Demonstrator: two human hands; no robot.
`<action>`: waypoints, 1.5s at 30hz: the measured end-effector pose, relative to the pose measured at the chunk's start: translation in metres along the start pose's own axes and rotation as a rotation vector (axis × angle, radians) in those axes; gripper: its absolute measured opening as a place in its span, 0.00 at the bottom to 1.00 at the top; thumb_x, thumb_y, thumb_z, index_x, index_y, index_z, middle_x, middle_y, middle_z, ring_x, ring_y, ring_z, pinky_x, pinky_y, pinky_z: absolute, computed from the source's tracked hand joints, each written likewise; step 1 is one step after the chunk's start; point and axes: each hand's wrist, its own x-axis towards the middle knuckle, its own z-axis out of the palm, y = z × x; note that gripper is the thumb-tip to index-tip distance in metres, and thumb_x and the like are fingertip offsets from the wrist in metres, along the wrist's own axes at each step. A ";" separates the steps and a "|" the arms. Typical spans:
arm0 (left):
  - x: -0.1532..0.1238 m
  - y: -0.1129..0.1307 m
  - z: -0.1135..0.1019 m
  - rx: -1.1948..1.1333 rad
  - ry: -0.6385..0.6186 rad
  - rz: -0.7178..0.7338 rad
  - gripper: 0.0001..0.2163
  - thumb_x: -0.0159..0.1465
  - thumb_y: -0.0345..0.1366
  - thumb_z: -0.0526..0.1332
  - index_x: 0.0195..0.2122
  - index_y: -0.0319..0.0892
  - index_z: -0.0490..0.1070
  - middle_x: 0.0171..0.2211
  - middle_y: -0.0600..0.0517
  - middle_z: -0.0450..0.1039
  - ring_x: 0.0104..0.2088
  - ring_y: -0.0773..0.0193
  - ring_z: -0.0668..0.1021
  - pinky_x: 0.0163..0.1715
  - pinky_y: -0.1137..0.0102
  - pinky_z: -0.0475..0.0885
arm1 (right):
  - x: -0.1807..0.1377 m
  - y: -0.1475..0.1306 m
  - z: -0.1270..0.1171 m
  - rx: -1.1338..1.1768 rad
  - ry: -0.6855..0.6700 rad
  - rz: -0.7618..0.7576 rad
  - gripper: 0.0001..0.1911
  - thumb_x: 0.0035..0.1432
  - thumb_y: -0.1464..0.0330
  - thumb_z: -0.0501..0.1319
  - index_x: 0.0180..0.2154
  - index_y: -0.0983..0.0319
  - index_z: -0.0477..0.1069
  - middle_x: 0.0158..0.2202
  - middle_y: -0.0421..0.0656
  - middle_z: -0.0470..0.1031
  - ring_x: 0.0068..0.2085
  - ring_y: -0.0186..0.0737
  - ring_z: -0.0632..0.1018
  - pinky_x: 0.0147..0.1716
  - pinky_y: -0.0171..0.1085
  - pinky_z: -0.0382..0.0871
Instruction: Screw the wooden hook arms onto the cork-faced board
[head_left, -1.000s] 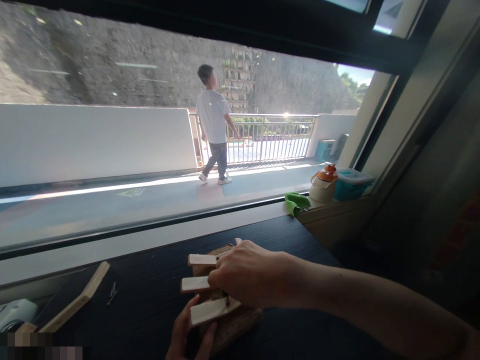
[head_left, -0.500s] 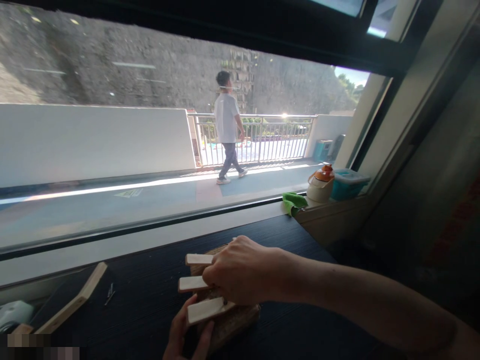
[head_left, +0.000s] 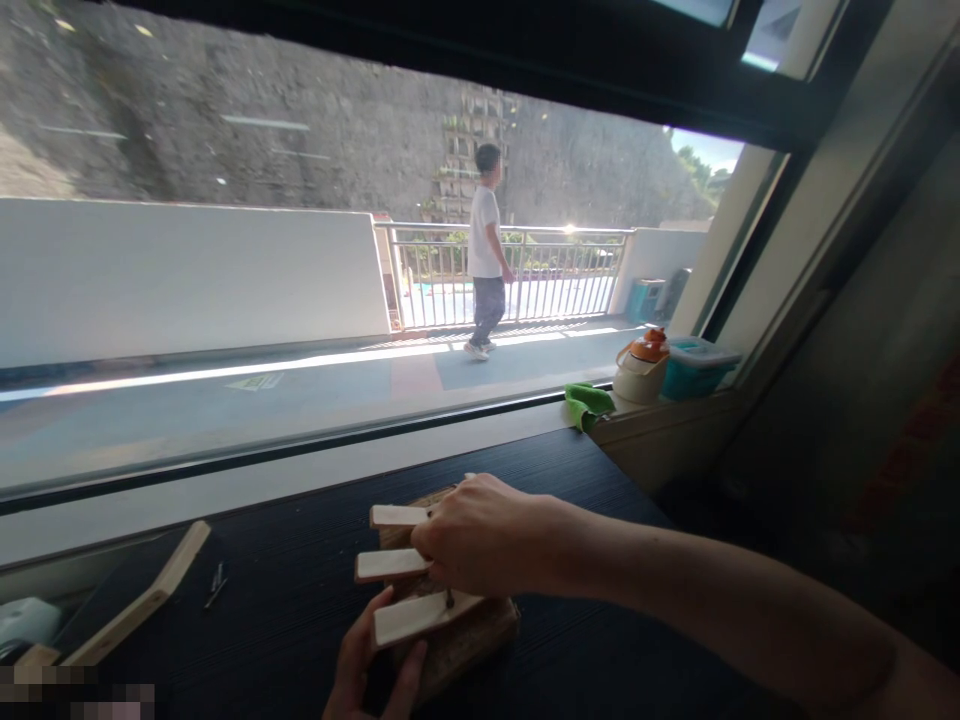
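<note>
Two bare hands worked over one brown wooden block [head_left: 472,640] on a black tabletop [head_left: 555,465] beside a window. Three pale wooden strips [head_left: 418,618] lay across the block, their left ends jutting past it; one dark screw [head_left: 450,598] stood in the nearest. The left hand [head_left: 367,665] held that strip's left end between thumb and fingers. The right hand [head_left: 487,535] was curled low over the other two strips, its fingertips hidden, so its hold could not be told. To the left lay one angled wooden piece [head_left: 154,597] and at least two small metal fasteners [head_left: 216,585]. One green cloth [head_left: 589,404], one orange-topped bottle [head_left: 641,370] and one teal box [head_left: 696,370] lined the sill; one person [head_left: 486,240] was outside.
</note>
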 end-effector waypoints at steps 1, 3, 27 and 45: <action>0.000 0.000 0.000 0.006 -0.004 0.005 0.24 0.52 0.43 0.66 0.50 0.46 0.68 0.50 0.51 0.74 0.51 0.56 0.75 0.51 0.68 0.70 | -0.001 -0.001 -0.002 -0.004 -0.007 0.000 0.10 0.58 0.67 0.56 0.35 0.64 0.73 0.32 0.47 0.77 0.34 0.47 0.78 0.28 0.40 0.66; 0.000 -0.002 0.000 0.019 -0.016 0.014 0.23 0.53 0.44 0.65 0.50 0.46 0.67 0.50 0.51 0.73 0.51 0.56 0.75 0.52 0.68 0.69 | -0.003 -0.002 -0.006 -0.006 -0.029 -0.012 0.09 0.57 0.68 0.56 0.36 0.64 0.73 0.32 0.46 0.77 0.34 0.46 0.78 0.26 0.39 0.66; -0.001 0.002 0.002 -0.052 0.014 -0.057 0.25 0.50 0.45 0.67 0.48 0.45 0.69 0.48 0.51 0.75 0.50 0.55 0.75 0.52 0.67 0.69 | -0.010 -0.005 -0.016 -0.012 -0.075 -0.042 0.08 0.56 0.74 0.56 0.36 0.63 0.73 0.36 0.44 0.77 0.36 0.43 0.78 0.28 0.37 0.66; 0.000 -0.004 0.000 -0.014 -0.012 0.008 0.24 0.51 0.43 0.66 0.49 0.45 0.68 0.49 0.50 0.74 0.50 0.54 0.75 0.51 0.65 0.69 | -0.007 0.000 -0.003 -0.009 0.042 0.001 0.10 0.56 0.67 0.56 0.38 0.63 0.73 0.31 0.47 0.77 0.33 0.46 0.78 0.26 0.38 0.66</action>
